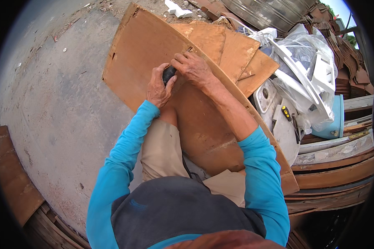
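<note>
A large brown wooden panel with a raised edge leans across my legs, tilted. My left hand is closed around a black rounded object, held against the panel's inner face; its far end is hidden, so its kind cannot be told. Close beside it, my right hand lies at the panel's upper edge with fingers bent and closed. Whatever is under those fingertips is hidden. A small metal piece shows on the edge just past the right knuckles.
Brown boards lie behind the panel. To the right are white plastic parts in clear bags, a yellow-and-black screwdriver, a light blue bucket and stacked planks. Another brown board lies at the left on concrete ground.
</note>
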A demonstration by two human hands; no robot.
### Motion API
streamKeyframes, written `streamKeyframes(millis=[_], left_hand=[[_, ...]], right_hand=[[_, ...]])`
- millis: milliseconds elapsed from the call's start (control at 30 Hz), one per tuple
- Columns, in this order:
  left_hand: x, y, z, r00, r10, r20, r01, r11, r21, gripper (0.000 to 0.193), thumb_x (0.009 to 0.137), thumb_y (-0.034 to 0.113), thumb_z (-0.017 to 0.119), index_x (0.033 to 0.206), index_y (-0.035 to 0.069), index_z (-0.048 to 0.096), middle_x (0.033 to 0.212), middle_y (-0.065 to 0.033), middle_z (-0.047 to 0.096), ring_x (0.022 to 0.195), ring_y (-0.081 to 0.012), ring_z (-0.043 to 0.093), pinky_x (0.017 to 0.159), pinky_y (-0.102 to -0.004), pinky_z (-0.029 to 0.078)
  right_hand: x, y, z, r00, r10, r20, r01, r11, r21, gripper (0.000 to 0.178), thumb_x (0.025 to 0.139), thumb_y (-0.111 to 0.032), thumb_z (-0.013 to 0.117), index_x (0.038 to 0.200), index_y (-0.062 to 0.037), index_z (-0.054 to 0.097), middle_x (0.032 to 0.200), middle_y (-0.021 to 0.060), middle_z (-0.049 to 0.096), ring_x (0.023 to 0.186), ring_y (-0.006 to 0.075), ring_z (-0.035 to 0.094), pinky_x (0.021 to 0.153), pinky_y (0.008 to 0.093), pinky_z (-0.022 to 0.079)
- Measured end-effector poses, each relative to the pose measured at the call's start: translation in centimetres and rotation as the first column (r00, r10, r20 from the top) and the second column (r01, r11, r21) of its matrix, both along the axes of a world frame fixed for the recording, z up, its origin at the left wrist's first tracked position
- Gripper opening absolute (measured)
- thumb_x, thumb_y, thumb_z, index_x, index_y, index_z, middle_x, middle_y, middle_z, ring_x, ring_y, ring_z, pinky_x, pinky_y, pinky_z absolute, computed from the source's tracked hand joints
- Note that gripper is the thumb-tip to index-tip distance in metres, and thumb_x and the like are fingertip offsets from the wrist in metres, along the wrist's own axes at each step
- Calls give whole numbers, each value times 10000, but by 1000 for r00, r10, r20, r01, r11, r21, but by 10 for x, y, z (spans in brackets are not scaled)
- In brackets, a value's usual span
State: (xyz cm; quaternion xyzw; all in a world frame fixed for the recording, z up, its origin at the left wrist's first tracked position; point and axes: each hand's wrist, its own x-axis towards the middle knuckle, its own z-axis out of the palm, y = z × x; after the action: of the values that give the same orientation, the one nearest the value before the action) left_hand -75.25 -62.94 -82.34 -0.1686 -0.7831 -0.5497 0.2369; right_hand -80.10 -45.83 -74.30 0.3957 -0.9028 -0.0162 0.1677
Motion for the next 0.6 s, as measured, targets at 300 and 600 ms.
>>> streamKeyframes(millis=[300,600], left_hand=[[-16,8,-28,971,-178,158,129,951,282,267,1017,192,643,1237,51,586,954,-131,669,843,-247,652,773,-370,531],[-16,12,-32,966,-171,194,100,939,330,301,1043,260,632,1255,50,597,965,-99,669,855,-170,638,788,-308,525]], right_hand=[[53,68,65,940,-322,-111,294,932,-211,301,935,-240,684,1188,-86,632,1221,141,644,1140,329,630,970,436,510],[61,126,32,641,-507,577,759,534,-373,423,985,-377,663,1099,24,734,1001,225,746,897,355,731,820,423,563]])
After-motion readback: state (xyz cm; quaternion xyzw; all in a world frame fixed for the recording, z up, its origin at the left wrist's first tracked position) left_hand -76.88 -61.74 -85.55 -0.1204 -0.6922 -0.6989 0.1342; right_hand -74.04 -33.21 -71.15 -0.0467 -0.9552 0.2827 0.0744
